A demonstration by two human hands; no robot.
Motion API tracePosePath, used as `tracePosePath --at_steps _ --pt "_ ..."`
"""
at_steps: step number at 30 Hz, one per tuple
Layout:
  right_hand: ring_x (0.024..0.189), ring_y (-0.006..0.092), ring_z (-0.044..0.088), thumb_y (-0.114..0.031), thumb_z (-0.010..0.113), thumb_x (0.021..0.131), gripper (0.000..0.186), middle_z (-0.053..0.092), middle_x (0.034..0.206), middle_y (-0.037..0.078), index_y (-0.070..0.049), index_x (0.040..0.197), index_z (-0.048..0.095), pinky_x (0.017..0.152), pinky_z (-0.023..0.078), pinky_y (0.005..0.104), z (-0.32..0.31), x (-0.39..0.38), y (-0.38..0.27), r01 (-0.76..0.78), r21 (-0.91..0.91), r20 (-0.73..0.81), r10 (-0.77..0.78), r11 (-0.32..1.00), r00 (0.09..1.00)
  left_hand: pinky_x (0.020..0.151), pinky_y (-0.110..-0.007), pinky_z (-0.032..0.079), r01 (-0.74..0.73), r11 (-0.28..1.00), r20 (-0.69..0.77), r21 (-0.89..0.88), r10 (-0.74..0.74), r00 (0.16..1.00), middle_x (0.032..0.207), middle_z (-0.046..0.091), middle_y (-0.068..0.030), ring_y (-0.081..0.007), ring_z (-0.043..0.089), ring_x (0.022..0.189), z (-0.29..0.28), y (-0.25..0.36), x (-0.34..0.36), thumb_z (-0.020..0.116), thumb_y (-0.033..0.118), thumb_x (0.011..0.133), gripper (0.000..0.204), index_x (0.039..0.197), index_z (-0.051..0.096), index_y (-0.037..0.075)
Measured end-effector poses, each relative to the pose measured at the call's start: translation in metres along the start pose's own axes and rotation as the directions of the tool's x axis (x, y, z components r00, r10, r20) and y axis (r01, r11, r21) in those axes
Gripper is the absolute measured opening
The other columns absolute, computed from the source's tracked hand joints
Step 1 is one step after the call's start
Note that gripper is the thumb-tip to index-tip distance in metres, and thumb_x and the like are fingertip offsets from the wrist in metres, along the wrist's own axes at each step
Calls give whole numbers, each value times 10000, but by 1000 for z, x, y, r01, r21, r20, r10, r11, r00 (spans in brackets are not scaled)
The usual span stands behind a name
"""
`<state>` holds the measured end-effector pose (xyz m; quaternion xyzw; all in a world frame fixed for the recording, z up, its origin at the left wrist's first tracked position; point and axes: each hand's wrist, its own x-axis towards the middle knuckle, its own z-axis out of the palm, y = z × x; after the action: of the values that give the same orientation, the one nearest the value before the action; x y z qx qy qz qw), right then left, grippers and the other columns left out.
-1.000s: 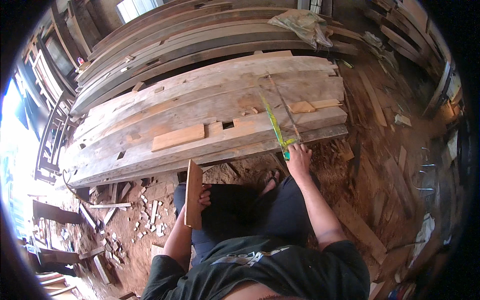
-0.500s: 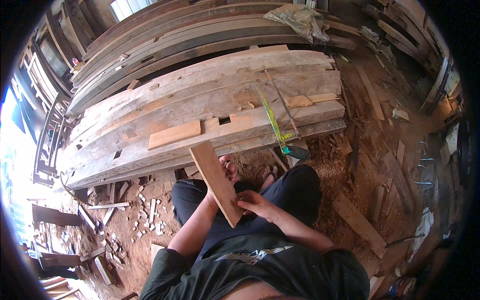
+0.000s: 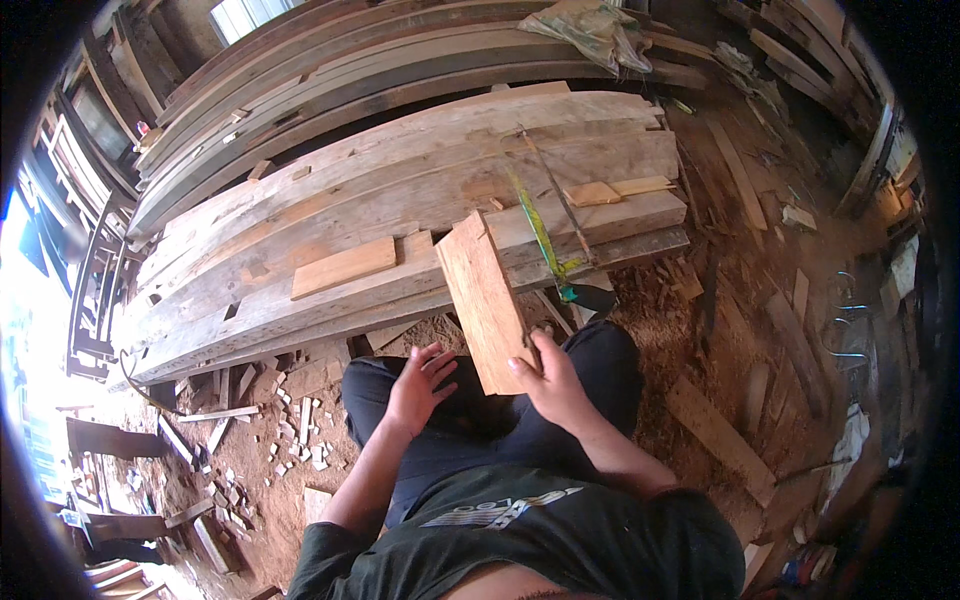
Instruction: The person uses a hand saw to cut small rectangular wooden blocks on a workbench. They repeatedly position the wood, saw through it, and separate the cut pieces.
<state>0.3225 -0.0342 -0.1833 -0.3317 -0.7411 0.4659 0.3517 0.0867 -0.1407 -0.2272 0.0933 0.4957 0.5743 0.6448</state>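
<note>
A short flat wooden board (image 3: 482,305) is tilted up over my lap, its far end in front of the bench edge. My right hand (image 3: 552,378) grips it near its lower right corner, thumb on the face. My left hand (image 3: 421,388) is apart from the board, to its left, with fingers spread and nothing in them. Another short board (image 3: 345,267) lies on the thick timber bench (image 3: 390,185). Right of the held board, a bow saw with a yellow-green frame (image 3: 535,220) rests on the bench, its green end at the near edge.
Small wood pieces (image 3: 595,193) lie on the bench's right part. Long stacked beams (image 3: 400,65) stand behind, with a crumpled sack (image 3: 590,35) on top. Small offcuts (image 3: 305,430) litter the floor at left; planks (image 3: 720,450) lie at right.
My left hand has let go of the board and drawn back to the left. My right hand has moved it forward and right, and its broad face now shows.
</note>
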Motion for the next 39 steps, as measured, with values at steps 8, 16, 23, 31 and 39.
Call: tracePosePath --at_steps 8,16,23,31,39 --pt "1005 489 630 -207 705 931 516 557 1131 333 23 1266 387 822 510 515 42 -9 -17 67 -48 377 -44 997 925 860 -411 507 -106 963 -27 249 116 993 1254 559 -70 -175 554 1091 40 -4 -3 586 436 1044 725 1628 195 257" --pt "1051 262 651 -234 750 922 596 568 1267 157 -13 1415 498 884 561 385 -3 8 -13 -43 126 481 -23 991 876 935 -385 520 -47 988 328 149 -4 945 1351 559 -118 -229 582 1204 12 23 -12 678 271 964 756 1605 282 220" --pt "1289 363 542 -195 765 905 712 532 1403 200 -45 1499 402 1085 461 447 -49 61 -13 173 -249 -60 -193 953 979 1055 -430 508 105 981 658 161 -186 729 1532 436 -203 -330 532 1342 -7 55 -2 678 416 923 924 1624 180 79" --pt "985 200 668 -235 794 901 426 699 1068 82 -77 1265 638 902 536 358 -43 74 9 89 -84 126 -79 992 989 1063 -475 502 221 965 714 138 -252 653 1551 399 -274 -385 539 1335 -24 62 -7 609 489 962 899 1594 224 -22" --pt "823 151 691 -94 833 841 288 737 987 59 -35 1087 696 724 561 300 -23 97 49 129 97 -81 -121 987 989 1129 -625 371 -332 941 298 -59 334 894 1535 462 -216 -377 458 1413 -39 67 -9 304 785 971 932 1527 412 45"
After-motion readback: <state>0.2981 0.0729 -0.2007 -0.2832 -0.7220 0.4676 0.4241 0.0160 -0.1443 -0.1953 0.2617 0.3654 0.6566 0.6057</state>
